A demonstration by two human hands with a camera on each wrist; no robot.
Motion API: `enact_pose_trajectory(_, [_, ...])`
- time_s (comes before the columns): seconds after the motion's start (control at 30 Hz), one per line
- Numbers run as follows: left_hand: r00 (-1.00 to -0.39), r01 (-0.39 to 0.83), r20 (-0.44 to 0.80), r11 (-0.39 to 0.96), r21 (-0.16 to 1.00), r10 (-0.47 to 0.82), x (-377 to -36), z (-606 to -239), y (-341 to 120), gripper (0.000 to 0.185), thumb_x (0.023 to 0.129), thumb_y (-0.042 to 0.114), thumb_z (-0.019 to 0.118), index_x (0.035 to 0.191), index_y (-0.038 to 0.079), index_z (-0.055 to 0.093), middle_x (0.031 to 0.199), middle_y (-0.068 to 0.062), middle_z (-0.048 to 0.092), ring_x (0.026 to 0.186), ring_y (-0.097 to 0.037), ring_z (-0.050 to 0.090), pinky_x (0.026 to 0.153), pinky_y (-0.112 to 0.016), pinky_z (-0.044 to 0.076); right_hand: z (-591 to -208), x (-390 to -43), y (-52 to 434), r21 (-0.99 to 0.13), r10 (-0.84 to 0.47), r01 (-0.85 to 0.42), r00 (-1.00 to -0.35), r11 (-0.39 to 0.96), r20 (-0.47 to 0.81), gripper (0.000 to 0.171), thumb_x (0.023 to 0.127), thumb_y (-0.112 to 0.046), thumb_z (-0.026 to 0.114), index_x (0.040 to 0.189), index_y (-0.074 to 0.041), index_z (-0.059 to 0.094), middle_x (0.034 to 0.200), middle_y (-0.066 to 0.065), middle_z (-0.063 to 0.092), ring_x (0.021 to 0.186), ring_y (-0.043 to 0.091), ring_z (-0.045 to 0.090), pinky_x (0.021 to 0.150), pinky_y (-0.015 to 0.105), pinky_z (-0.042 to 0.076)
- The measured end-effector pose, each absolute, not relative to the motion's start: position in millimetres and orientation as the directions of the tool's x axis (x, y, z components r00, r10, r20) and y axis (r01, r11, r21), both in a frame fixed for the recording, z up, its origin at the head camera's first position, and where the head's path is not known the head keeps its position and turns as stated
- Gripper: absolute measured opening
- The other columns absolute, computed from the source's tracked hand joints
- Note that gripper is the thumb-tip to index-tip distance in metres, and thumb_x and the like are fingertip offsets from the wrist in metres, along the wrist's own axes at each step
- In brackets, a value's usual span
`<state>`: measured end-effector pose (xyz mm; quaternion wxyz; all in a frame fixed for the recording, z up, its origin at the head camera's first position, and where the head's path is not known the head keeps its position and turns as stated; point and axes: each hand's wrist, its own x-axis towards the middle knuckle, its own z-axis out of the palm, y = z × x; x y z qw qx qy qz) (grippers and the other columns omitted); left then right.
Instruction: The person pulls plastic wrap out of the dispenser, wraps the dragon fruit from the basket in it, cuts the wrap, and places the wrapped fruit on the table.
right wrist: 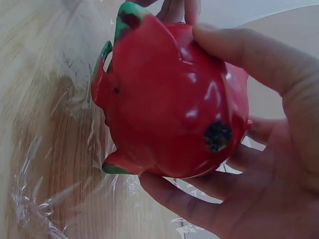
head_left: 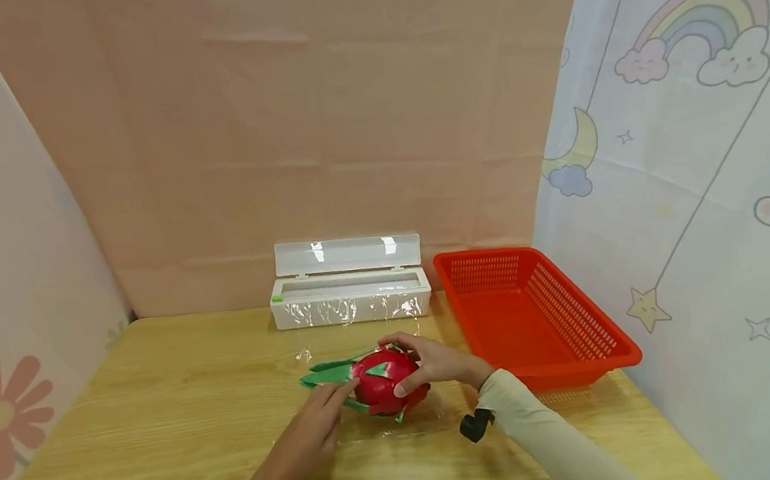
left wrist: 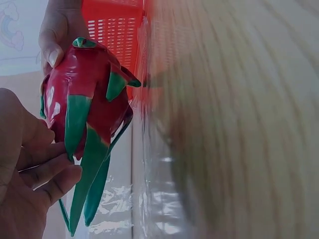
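Note:
A red dragon fruit (head_left: pixel 387 386) (left wrist: pixel 89 99) (right wrist: pixel 174 99) with green scales lies on a sheet of clear cling film (head_left: pixel 378 429) (right wrist: pixel 55 159) spread on the wooden table (head_left: pixel 163 423). My right hand (head_left: pixel 435 362) (right wrist: pixel 279 149) grips the fruit's round end, thumb over the top and fingers curled beneath. My left hand (head_left: pixel 308 439) (left wrist: pixel 30 169) is at the other end, its fingers curled against the long green scales. The film is crinkled around the fruit.
A white cling-film dispenser box (head_left: pixel 349 287) stands with its lid up at the back of the table, film trailing from it. A red plastic basket (head_left: pixel 536 318) (left wrist: pixel 114 25) sits to the right. Printed cloth screens close in three sides.

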<state>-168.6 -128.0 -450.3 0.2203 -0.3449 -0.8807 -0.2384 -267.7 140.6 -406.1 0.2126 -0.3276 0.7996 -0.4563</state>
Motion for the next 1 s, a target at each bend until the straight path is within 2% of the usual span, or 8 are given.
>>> enact_pose_trajectory(0.27, [-0.724,0.67,0.497,0.66,0.341,0.478,-165.4,-458.2,-127.8,0.046,0.095,-0.004,0.061,0.14,0.004,0.054,0.127,-0.005,0.06,0.12,-0.024,0.056,0.097,-0.044,0.051,-410.6,-270.7,136.0,-0.865,-0.703,-0.3,-0.707,0.402,-0.082,0.083,0.083,-0.026,0.079,0.152,-0.015,0.034,0.138,0.011,0.049,0.119,0.027,0.054,0.093,0.039,0.053])
enact_pose_trajectory(0.37, [-0.735,0.662,0.479,0.662,0.351,0.48,-164.6,-460.0,-129.8,0.046,0.097,-0.001,0.06,0.142,0.004,0.052,0.13,-0.006,0.059,0.122,-0.023,0.055,0.098,-0.044,0.05,-413.4,-269.5,136.5,-0.852,-0.683,-0.296,-0.724,0.432,-0.095,0.086,0.083,-0.033,0.078,0.154,-0.016,0.032,0.139,0.01,0.049,0.121,0.028,0.053,0.094,0.04,0.052])
enact_pose_trajectory(0.57, [-0.749,0.652,0.444,0.665,0.363,0.492,-162.9,-460.1,-141.4,0.047,0.096,0.005,0.064,0.141,0.005,0.051,0.134,-0.006,0.058,0.127,-0.025,0.053,0.099,-0.046,0.05,-420.8,-263.0,136.8,-0.836,-0.661,-0.314,-0.746,0.449,-0.075,0.095,0.086,-0.047,0.075,0.158,-0.013,0.024,0.146,0.012,0.045,0.126,0.031,0.05,0.096,0.041,0.051])
enact_pose_trajectory(0.8, [-0.791,0.61,0.365,0.686,0.397,0.492,-162.9,-454.1,-148.7,0.052,0.097,0.014,0.065,0.145,0.007,0.047,0.136,-0.008,0.057,0.128,-0.027,0.053,0.1,-0.048,0.048,-421.4,-253.4,135.4,-0.835,-0.662,-0.356,-0.749,0.419,-0.013,0.097,0.086,-0.047,0.076,0.158,-0.01,0.024,0.145,0.016,0.046,0.124,0.032,0.054,0.096,0.04,0.051])
enact_pose_trajectory(0.9, [-0.791,0.611,0.351,0.681,0.403,0.502,-162.4,-453.8,-146.9,0.046,0.098,0.015,0.064,0.141,0.005,0.05,0.133,-0.009,0.058,0.125,-0.028,0.055,0.098,-0.049,0.049,-422.1,-249.3,132.3,-0.8,-0.652,-0.381,-0.758,0.463,-0.017,0.097,0.084,-0.047,0.077,0.157,-0.008,0.026,0.142,0.014,0.05,0.123,0.028,0.054,0.096,0.038,0.051])
enact_pose_trajectory(1.0, [-0.776,0.63,0.355,0.678,0.379,0.522,-159.8,-454.8,-144.5,0.033,0.097,0.013,0.064,0.129,0.005,0.057,0.123,-0.007,0.063,0.116,-0.026,0.059,0.094,-0.047,0.052,-424.2,-246.7,128.1,-0.76,-0.646,-0.416,-0.763,0.499,-0.007,0.092,0.082,-0.046,0.079,0.152,-0.008,0.033,0.135,0.01,0.055,0.118,0.025,0.057,0.093,0.034,0.052])
